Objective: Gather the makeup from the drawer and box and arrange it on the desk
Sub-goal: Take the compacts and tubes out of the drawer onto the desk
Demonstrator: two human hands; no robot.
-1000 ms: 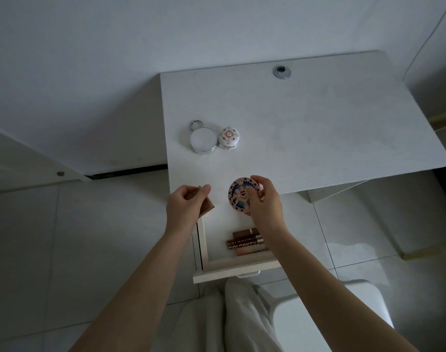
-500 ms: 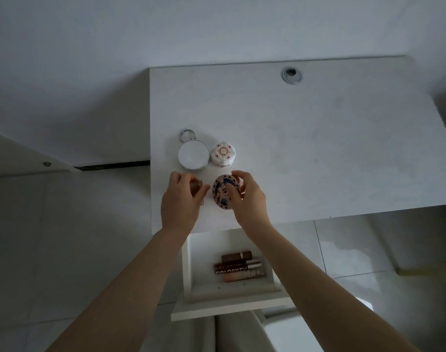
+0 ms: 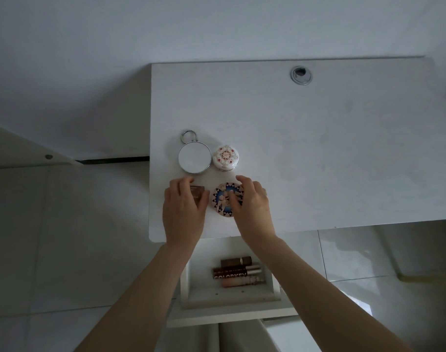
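My left hand (image 3: 184, 212) holds a small brown square compact (image 3: 198, 195) down on the white desk (image 3: 318, 161), fingers and thumb curled round it. My right hand (image 3: 253, 208) grips a round blue-and-pink patterned compact (image 3: 223, 200) that lies flat on the desk beside the brown one. Just behind them sit a white round compact with a metal ring (image 3: 194, 158) and a small floral round compact (image 3: 226, 158). Below the desk edge the drawer (image 3: 232, 299) stands open, with three makeup tubes (image 3: 238, 272) lying in it.
A metal cable grommet (image 3: 301, 75) is set in the desk's back right. A wall runs behind the desk and pale tiled floor (image 3: 64, 237) lies to the left. My lap and a white chair edge (image 3: 293, 336) show at the bottom.
Both hands moved forward from above the drawer onto the desk, bringing the brown compact and the patterned compact down in front of the two round compacts.
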